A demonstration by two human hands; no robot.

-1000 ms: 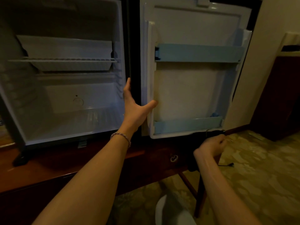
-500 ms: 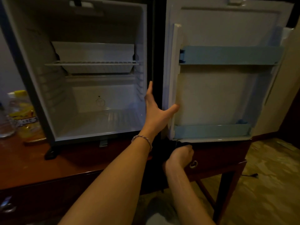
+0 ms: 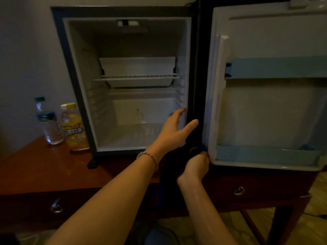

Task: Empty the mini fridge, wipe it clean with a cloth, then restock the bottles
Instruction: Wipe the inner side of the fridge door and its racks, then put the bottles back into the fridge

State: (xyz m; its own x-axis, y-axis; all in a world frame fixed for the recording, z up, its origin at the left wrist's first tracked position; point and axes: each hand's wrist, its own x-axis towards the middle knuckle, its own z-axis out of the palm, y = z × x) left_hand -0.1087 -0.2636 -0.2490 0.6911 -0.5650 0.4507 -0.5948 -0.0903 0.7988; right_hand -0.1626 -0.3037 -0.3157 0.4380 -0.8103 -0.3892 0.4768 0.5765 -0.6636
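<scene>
The mini fridge [image 3: 85,96] stands open on a wooden table, its white inside bare except for a wire shelf [image 3: 136,77]. Its door [image 3: 265,106] swings out to the right with two pale blue racks. My left hand [image 3: 174,129] hovers with straight fingers at the right front edge of the fridge body. My right hand [image 3: 195,165] grips a dark cloth [image 3: 174,163] just below the door's hinge-side lower corner. A clear water bottle [image 3: 48,121] and a yellow drink bottle [image 3: 74,128] stand on the table left of the fridge.
The wooden table [image 3: 44,167] has drawers with ring pulls [image 3: 239,190] on its front. A wall stands behind the bottles. Patterned floor [image 3: 315,209] shows at the lower right beside the table leg.
The view has swung left, bringing the bottles into sight. My right hand has risen from beneath the door to the fridge's front with the dark cloth. My left hand has lifted off the door edge.
</scene>
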